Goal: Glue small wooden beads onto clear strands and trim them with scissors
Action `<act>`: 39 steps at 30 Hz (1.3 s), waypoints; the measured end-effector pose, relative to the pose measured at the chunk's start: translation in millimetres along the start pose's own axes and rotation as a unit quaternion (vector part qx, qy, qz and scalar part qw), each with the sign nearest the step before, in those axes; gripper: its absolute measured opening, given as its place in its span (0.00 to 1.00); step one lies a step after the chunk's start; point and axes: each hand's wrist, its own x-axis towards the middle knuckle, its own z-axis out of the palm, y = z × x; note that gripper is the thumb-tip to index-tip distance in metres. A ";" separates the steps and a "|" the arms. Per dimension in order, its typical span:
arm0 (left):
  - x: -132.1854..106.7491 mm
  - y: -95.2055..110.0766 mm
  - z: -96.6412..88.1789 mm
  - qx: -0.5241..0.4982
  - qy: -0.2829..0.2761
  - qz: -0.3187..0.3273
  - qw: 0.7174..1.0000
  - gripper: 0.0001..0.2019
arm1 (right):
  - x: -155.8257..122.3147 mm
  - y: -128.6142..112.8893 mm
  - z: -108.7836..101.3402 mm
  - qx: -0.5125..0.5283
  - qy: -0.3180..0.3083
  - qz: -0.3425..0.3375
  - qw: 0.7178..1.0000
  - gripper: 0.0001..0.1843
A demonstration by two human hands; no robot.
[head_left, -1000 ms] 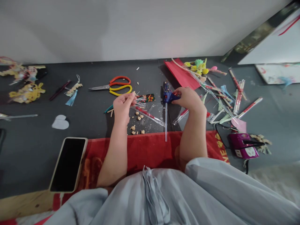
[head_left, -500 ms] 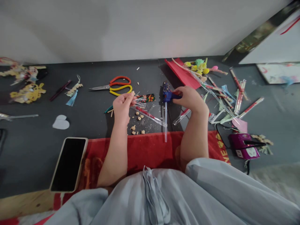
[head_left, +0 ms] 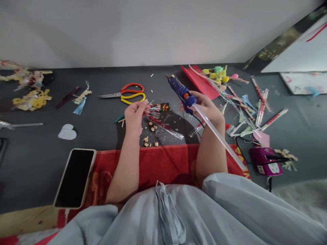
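My right hand (head_left: 208,108) grips a blue glue gun (head_left: 181,91), lifted off the dark table (head_left: 102,136) with its nozzle pointing up and to the left. A long clear glue stick (head_left: 219,137) juts from its back toward me. My left hand (head_left: 135,115) is closed in a pinch on a bundle of thin silvery strands (head_left: 153,110), held just above the table. Small tan bits (head_left: 150,131) and a clear tube with a red core (head_left: 166,128) lie between my hands.
Orange-and-yellow scissors (head_left: 126,94) lie beyond my left hand. A phone (head_left: 75,177) rests at the near left by a red cloth (head_left: 163,163). A purple device (head_left: 265,160), red paper (head_left: 198,81), pom-poms (head_left: 217,73) and scattered tubes (head_left: 258,105) crowd the right. Yellow trim (head_left: 32,99) sits far left.
My right hand has lifted the glue gun off the table and tilted it, so the nozzle now points up-left and the glue stick swings out to the right. My left hand has barely moved.
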 end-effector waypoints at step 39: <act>-8.4 8.6 -4.5 -0.161 -0.156 -0.010 0.974 0.14 | -0.4 -28.0 28.4 0.032 -0.035 0.043 0.998 0.24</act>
